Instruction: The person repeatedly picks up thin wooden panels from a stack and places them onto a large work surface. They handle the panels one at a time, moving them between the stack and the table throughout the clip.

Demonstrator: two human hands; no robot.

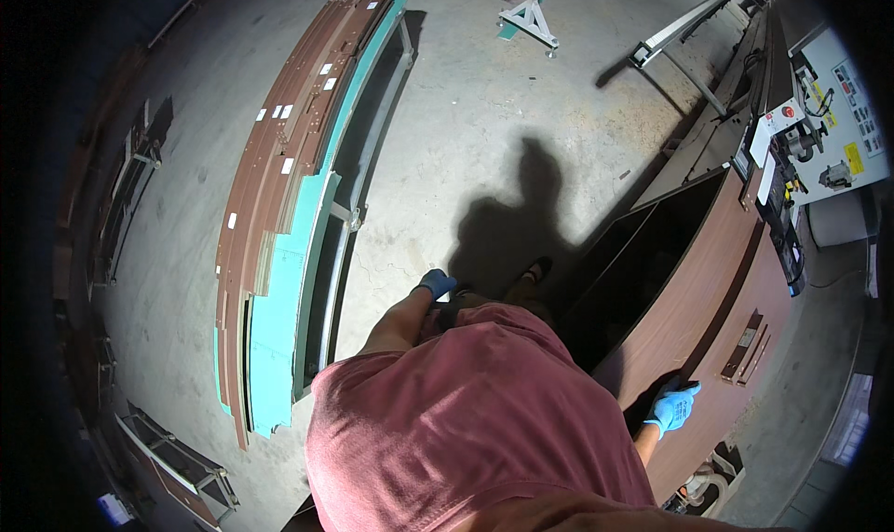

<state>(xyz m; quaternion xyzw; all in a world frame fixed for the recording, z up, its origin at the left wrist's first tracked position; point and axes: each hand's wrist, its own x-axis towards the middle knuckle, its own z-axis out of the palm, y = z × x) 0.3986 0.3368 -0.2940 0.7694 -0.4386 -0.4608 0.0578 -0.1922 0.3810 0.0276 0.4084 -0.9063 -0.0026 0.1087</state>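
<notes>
Right hand [672, 407] at wood-grain board [712, 439]; left hand [435, 283] low over floor [400, 187]

Both hands in blue gloves; right: fingers loosely bent, on the board nr the dark strip [731, 306]; can't tell if pinching or just resting; left: fingers look bunched, pale bit just under them, can't tell if held; board lies by the person's right side, small brown pieces [745, 350] on top, a 2nd wood-grain surface [684, 290] across the strip.

Step in hand, my guess: steadying or positioning the board; shifting it would call for a firmer grip, prob. both hands.

Further out: machine w/ pale control panel [838, 103], upper R; stack of brown boards [298, 113] plus turquoise sheet [272, 355] on a rack, L.

Hidden: most of R forearm, behind red shirt [475, 411]; shadow swallows area left of the boards; machine's far side lost in dark rim.
</notes>
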